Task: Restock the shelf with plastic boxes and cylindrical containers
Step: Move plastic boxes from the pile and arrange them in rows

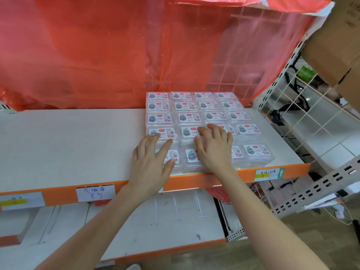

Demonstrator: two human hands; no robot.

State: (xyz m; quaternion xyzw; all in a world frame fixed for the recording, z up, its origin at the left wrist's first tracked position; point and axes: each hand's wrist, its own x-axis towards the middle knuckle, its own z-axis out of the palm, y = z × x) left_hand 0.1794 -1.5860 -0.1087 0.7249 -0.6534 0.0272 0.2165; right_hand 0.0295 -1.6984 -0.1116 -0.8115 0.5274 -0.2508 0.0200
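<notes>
My left hand point(151, 164) and right hand point(214, 151) lie flat, fingers spread, on the plastic boxes point(194, 121) on the shelf point(68, 137). They look light, stiff and slippery, so I would hold one by its sides.

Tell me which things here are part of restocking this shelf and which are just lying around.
Part of the job: plastic boxes, the shelf under them, left hand and right hand resting on the boxes.
Just lying about: red plastic sheet, cardboard box, handwritten price label, wire grid panel.
</notes>
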